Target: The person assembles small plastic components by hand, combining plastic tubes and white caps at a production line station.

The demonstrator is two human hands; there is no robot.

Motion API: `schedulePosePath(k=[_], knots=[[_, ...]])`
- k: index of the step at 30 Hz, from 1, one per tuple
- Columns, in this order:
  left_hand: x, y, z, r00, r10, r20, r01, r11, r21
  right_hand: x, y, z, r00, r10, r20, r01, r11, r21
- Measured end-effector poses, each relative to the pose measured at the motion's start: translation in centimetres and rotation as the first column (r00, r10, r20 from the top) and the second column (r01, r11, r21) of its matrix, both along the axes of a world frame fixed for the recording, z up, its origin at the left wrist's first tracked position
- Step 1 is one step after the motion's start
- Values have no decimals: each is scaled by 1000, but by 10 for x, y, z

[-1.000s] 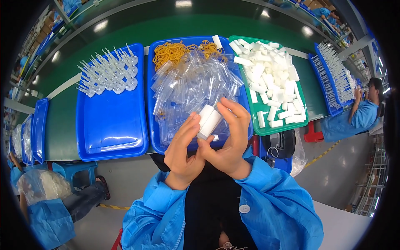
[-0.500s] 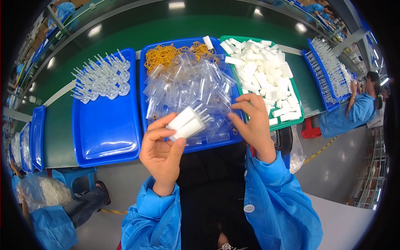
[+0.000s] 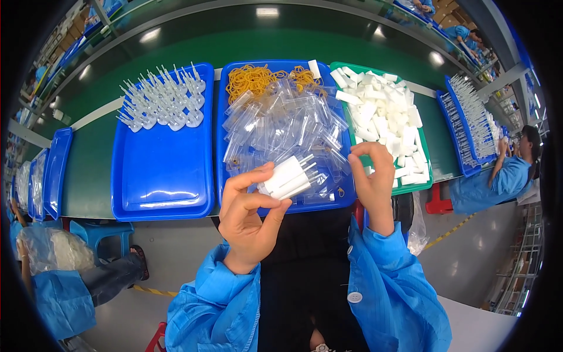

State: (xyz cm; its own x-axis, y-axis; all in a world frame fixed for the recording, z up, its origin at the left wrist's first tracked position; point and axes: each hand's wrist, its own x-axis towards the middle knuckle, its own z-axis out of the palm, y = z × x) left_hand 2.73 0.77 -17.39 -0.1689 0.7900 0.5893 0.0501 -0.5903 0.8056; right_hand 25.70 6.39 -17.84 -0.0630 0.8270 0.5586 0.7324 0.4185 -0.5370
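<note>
My left hand point(image 3: 252, 220) is closed around a bundle of white foam blocks point(image 3: 287, 179), gripped between thumb and fingers. Several thin pale stems stick out of its right end. Bundle and hand hover above the near edge of a blue tray point(image 3: 223, 141) heaped with clear plastic bags point(image 3: 281, 129) and tan rubber bands point(image 3: 249, 82). My right hand point(image 3: 376, 182) is raised to the right of the bundle, with thumb and forefinger tips together; anything between them is too small to make out. Behind it, a green tray point(image 3: 422, 186) carries loose white foam blocks point(image 3: 384, 108).
Another blue tray point(image 3: 164, 176) on the left holds upright pale plastic pieces with thin stems point(image 3: 167, 100). The trays rest on a green table point(image 3: 234, 41). A co-worker in blue point(image 3: 492, 185) is at the far right, beside stacked trays point(image 3: 469, 129). A blue stool point(image 3: 105, 234) stands lower left.
The trays now sit further right in the view. My left hand has turned the bundle so its stems point more to the right. My right thumb and forefinger, formerly apart, have come together.
</note>
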Motion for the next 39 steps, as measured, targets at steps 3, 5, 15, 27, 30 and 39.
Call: schedulePosePath(k=[3,5,15,27,30,39], knots=[[2,-2,-1,1000,-14,27,14,1000,-20,-17,-9,18,991,-50,128,52,999,-10],[2,-2,-2,999,-14,53,15,1000,-16,-14,-7,11,970,-33,240,43,998,-35],[2,-4,-3,997,-66,29,66,998,5,-21,-12,19,947,119,-297,-145,987,-67],[6,-7,2,996,33,-81,-34,999,-11,-54,-42,37,662,507,-551,-591,806,31],[6,-5,1,994,59,-96,-55,998,35,-54,-41,37,618,546,-566,-630,775,59],[4,-9,4,966,-147,212,208,929,-305,-44,-40,29,707,517,-482,-573,818,38]])
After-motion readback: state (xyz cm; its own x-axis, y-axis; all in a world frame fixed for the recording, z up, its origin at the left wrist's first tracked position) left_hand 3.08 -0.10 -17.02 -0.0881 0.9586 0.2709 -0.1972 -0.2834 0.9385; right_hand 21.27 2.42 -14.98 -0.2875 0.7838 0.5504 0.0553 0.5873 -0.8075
